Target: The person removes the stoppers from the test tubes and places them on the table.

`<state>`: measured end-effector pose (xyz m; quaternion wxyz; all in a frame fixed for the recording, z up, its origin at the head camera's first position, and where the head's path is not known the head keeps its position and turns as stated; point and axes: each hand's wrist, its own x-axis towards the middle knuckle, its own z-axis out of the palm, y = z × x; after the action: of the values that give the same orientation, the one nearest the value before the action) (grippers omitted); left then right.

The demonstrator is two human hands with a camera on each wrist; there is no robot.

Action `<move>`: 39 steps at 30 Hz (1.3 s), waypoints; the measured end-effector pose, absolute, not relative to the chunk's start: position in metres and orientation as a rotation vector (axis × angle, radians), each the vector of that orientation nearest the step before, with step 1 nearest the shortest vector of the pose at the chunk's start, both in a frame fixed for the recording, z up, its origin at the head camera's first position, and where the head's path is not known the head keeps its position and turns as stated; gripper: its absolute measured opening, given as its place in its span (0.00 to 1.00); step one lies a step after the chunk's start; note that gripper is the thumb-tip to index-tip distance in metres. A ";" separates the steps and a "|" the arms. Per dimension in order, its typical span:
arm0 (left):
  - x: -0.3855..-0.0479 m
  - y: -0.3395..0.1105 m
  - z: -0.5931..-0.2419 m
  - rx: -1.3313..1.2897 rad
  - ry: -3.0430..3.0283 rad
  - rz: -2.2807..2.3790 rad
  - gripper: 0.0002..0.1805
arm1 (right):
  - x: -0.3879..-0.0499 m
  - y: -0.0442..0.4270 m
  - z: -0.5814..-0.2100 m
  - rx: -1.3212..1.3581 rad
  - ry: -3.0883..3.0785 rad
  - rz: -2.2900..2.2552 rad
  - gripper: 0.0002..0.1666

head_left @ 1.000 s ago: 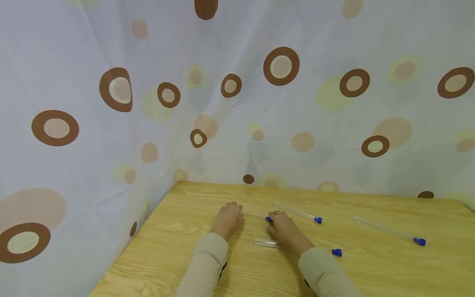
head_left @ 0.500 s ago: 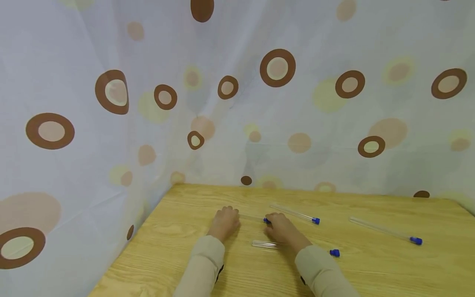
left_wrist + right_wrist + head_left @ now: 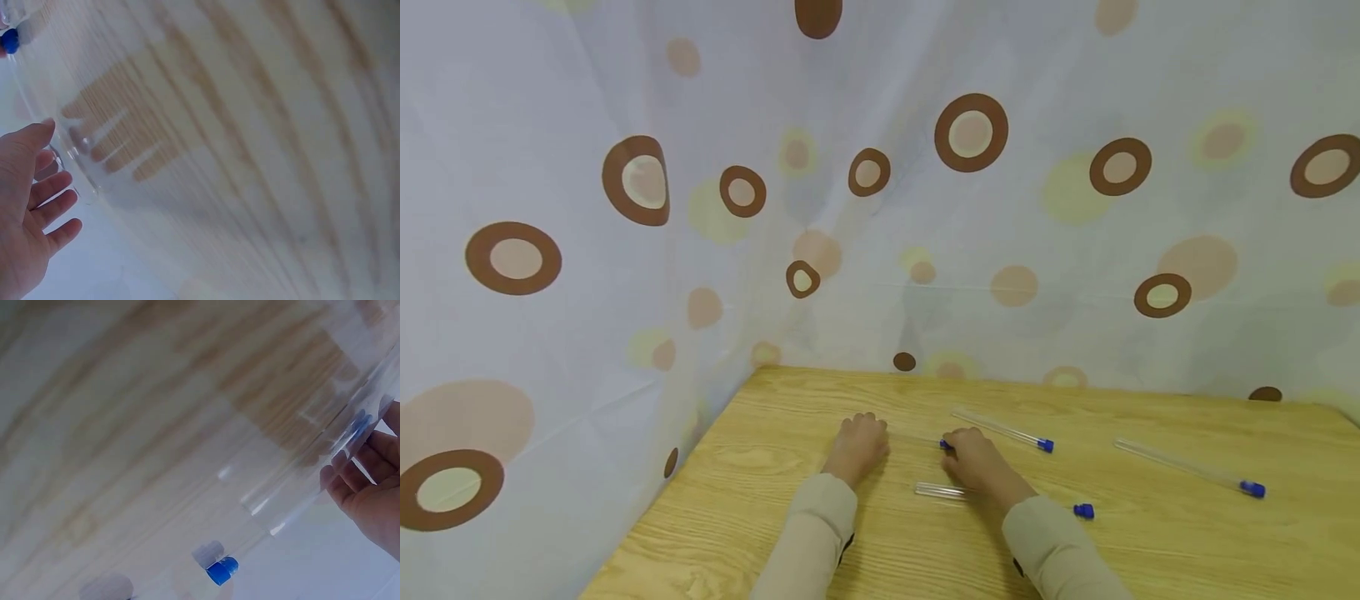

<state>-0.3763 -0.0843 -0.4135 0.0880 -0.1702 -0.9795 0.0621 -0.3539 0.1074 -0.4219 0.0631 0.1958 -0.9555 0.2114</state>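
Observation:
Between the two hands a clear test tube (image 3: 913, 437) with a blue cap (image 3: 946, 444) lies level, just over the wooden table. My left hand (image 3: 857, 447) holds its left end; in the left wrist view the thumb (image 3: 42, 132) and forefinger are at the tube, the other fingers spread loosely. My right hand (image 3: 976, 462) pinches the blue-capped end, partly hiding the cap. Under the right wrist lies another clear tube (image 3: 940, 491), its middle hidden by the arm. A loose-looking blue cap (image 3: 1083, 511) sits to its right; in the right wrist view this cap (image 3: 222, 570) appears apart from the tube.
Farther back lies a capped tube (image 3: 1000, 429), close beyond the right hand. Another capped tube (image 3: 1183, 462) lies to the right. The wooden table (image 3: 737, 508) meets a dotted curtain (image 3: 925, 208) at its back and left edges.
The head view shifts slightly. Both hands stay nearly in place around the same tube, with only small finger movements; the other tubes have not moved.

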 end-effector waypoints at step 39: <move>-0.366 -0.089 -0.413 -0.552 -3.026 -0.180 0.10 | -0.345 0.112 -0.424 0.591 -2.791 0.510 0.08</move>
<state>-0.3656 -0.0894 -0.4129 0.0301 -0.1790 -0.9817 -0.0584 -0.3447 0.1120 -0.4236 0.1216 0.2024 -0.9559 0.1746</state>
